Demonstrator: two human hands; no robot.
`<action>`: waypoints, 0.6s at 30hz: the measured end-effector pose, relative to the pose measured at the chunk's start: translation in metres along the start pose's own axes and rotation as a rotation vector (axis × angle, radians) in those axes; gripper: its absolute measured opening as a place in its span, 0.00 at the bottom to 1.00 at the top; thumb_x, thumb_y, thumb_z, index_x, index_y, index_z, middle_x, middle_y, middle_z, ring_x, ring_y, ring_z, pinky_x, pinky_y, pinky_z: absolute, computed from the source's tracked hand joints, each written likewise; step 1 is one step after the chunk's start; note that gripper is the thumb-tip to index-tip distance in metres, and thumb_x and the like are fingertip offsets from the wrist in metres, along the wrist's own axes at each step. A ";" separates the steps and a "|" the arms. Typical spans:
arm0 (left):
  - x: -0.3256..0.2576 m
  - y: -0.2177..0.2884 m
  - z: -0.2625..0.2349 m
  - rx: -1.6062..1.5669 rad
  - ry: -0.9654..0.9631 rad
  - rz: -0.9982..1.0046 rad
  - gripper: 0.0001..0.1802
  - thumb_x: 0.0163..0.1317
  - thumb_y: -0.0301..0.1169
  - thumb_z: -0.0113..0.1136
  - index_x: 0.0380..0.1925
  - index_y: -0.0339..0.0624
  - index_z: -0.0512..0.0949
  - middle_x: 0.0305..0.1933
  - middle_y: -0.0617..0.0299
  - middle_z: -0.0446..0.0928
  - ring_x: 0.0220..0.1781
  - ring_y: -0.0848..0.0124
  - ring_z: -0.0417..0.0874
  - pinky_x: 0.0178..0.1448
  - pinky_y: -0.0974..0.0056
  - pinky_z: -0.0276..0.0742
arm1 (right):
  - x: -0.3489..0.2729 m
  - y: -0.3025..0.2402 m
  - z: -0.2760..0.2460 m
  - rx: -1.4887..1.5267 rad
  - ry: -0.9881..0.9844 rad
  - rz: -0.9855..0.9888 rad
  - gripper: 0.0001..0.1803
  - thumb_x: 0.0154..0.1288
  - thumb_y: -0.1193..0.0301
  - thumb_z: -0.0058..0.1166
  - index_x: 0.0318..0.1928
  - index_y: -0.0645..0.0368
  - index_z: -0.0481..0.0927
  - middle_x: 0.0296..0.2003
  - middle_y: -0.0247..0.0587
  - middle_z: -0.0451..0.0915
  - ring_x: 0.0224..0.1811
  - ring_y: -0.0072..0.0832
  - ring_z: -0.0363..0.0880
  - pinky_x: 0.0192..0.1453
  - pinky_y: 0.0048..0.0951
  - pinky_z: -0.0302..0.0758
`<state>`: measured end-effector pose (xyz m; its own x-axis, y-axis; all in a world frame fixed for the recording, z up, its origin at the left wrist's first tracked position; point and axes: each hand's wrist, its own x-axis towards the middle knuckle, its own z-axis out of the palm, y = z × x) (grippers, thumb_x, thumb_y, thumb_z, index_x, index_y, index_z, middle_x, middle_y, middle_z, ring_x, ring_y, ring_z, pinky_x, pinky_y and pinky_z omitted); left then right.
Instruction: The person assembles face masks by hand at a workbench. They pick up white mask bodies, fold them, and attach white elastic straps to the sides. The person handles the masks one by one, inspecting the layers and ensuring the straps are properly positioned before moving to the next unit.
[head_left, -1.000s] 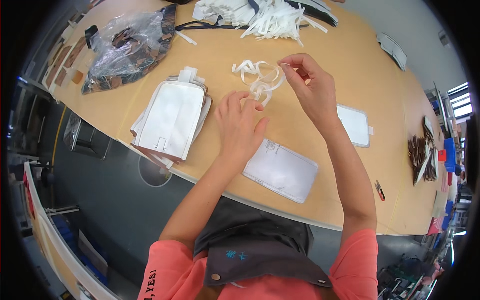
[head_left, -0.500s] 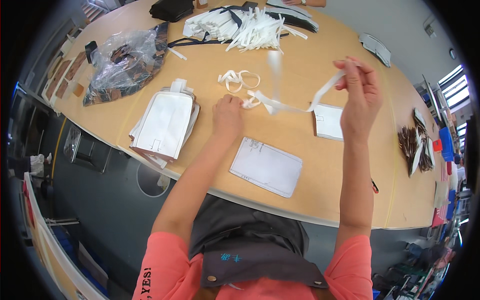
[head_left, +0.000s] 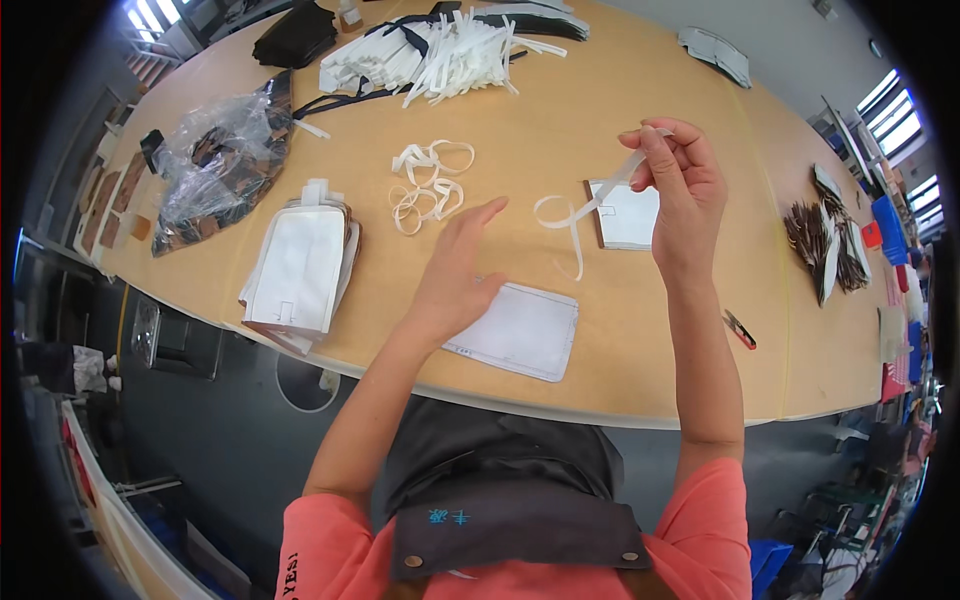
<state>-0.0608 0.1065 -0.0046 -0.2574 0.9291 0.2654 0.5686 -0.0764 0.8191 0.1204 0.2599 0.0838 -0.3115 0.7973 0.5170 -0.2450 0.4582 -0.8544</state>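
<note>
Head view, looking down. Right hand (head_left: 683, 190) stood raised over the far right part of the counter (head_left: 650, 330), thumb and fingertips pinched together on one end of a narrow white strip (head_left: 618, 180). From that pinch the strip ran left and toward the wearer, its long axis a slant, then curled into an open loop with a tail pointing down at the near edge. The loop lay between the two hands — just off the left fingertips, with a gap between.

Left hand (head_left: 455, 280) was spread, fingers apart, nothing seen in its grasp. Its fingers pointed away from the wearer and rightward, toward the loop; of the two, it was the nearer to that curl. Its thumb overlapped the upper left corner of a white panel (head_left: 520, 330); touching or only above, could not tell.

The panel lay nearest the wearer, long axis left to right, dipping slightly at the right. A loose tangle of strip (head_left: 430, 195) sat left of the left fingertips — well apart from the right hand.
</note>
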 end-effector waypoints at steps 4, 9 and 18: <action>0.002 0.016 0.040 -0.240 0.087 -0.157 0.46 0.55 0.26 0.70 0.74 0.52 0.61 0.70 0.54 0.66 0.58 0.68 0.77 0.51 0.65 0.79 | -0.007 0.001 0.007 0.026 -0.007 0.079 0.09 0.74 0.71 0.56 0.49 0.62 0.80 0.39 0.42 0.86 0.26 0.15 0.72 0.34 0.18 0.70; 0.008 -0.005 0.072 -0.351 0.103 -0.209 0.20 0.63 0.25 0.64 0.57 0.43 0.80 0.43 0.57 0.83 0.32 0.67 0.79 0.36 0.65 0.78 | -0.032 -0.008 0.020 0.098 -0.056 0.107 0.08 0.74 0.72 0.56 0.50 0.61 0.79 0.38 0.40 0.86 0.27 0.14 0.74 0.32 0.17 0.71; -0.018 -0.003 -0.004 -1.178 0.455 -0.471 0.18 0.71 0.34 0.63 0.55 0.34 0.80 0.43 0.61 0.84 0.31 0.84 0.74 0.30 0.79 0.70 | -0.082 0.007 -0.066 0.436 0.559 0.127 0.07 0.77 0.71 0.52 0.48 0.60 0.78 0.40 0.36 0.81 0.32 0.16 0.75 0.34 0.19 0.73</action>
<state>-0.0614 0.0884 -0.0099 -0.6056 0.7690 -0.2047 -0.5906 -0.2619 0.7633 0.2050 0.2235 0.0318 0.1260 0.9692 0.2114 -0.6191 0.2434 -0.7466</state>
